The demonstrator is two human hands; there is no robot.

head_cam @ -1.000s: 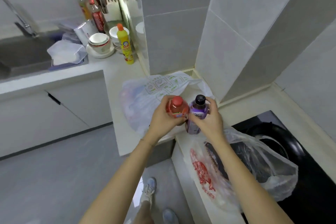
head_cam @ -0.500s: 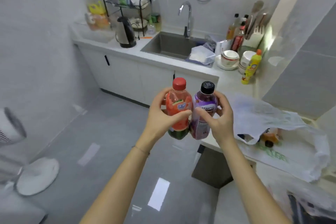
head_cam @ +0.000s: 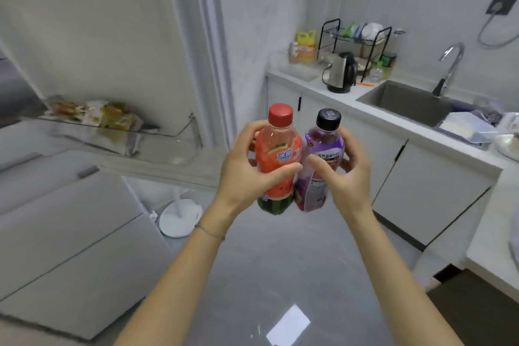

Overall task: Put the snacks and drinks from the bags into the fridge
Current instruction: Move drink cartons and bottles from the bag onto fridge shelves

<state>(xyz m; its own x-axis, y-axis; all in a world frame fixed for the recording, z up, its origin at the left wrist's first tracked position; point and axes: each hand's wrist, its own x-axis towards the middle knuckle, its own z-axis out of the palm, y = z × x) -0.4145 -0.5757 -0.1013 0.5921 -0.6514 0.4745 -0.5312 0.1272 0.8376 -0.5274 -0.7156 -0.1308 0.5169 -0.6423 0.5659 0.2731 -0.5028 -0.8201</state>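
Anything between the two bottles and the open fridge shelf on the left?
Nothing visible does. The left hand grips the red-capped bottle and the right hand the black-capped bottle, in open air. The glass fridge shelf holds snack packets at its far left; the near part looks bare.

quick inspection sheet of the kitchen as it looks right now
surface: white counter with a sink
job's things: red bottle and purple bottle, upright, side by side, held in mid-air; snack packets on a glass shelf
clutter: kettle, dish rack, yellow jug
hands: left hand grips the red bottle, right hand the purple
cables: cord hanging from a wall socket
surroundings: grey floor, fan base
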